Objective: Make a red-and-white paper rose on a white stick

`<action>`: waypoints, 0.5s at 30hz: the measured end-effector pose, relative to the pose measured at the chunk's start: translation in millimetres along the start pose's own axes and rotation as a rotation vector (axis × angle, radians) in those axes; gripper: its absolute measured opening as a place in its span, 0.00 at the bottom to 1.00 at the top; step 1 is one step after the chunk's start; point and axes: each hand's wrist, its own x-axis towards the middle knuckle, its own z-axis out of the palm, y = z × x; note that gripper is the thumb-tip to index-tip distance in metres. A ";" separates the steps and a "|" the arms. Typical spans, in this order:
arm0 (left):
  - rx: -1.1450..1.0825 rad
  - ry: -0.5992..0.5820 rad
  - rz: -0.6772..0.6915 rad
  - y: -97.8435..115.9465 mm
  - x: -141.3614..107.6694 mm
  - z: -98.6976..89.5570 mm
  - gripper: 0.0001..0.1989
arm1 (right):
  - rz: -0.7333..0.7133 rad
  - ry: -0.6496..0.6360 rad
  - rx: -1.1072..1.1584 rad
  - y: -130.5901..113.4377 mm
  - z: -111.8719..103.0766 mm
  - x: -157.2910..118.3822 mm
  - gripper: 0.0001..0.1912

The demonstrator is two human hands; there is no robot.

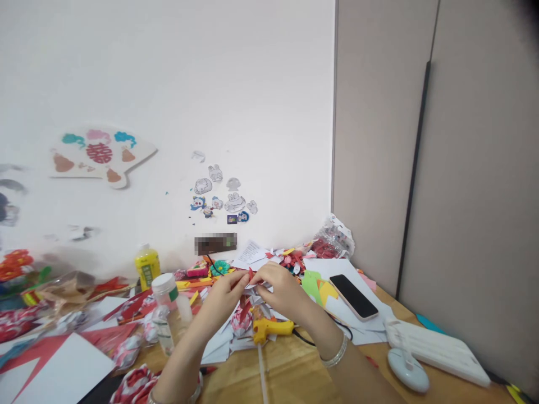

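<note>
My left hand (227, 293) and my right hand (281, 287) meet above the middle of the table, fingertips pinched together. Between them is a small pointed piece of red folded paper (251, 274), gripped from both sides; its lower part is hidden by my fingers. Just below my right hand lies a yellow hot glue gun (272, 329), with a pale glue stick (262, 367) running toward me from it. Red and white paper scraps (241, 321) are heaped beside the glue gun.
Left of my hands stand a yellow bottle (147, 268) and a white-lidded jar (164, 289) among paper sheets. To the right lie a phone (353, 296), a white keyboard (438, 349) and a mouse (407, 369). A black cord (304, 338) trails from the glue gun under my right forearm.
</note>
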 end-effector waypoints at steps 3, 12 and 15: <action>-0.038 -0.006 -0.005 -4.8 1.3 0.0 0.17 | 0.070 -0.044 0.029 -2.7 0.5 -1.0 0.13; -0.023 0.078 -0.084 7.9 -5.1 0.8 0.14 | -0.228 -0.005 -0.120 -0.9 2.3 -2.7 0.12; -0.021 0.080 -0.090 8.6 -4.4 1.3 0.13 | -0.347 -0.027 -0.196 -2.1 0.9 -2.3 0.14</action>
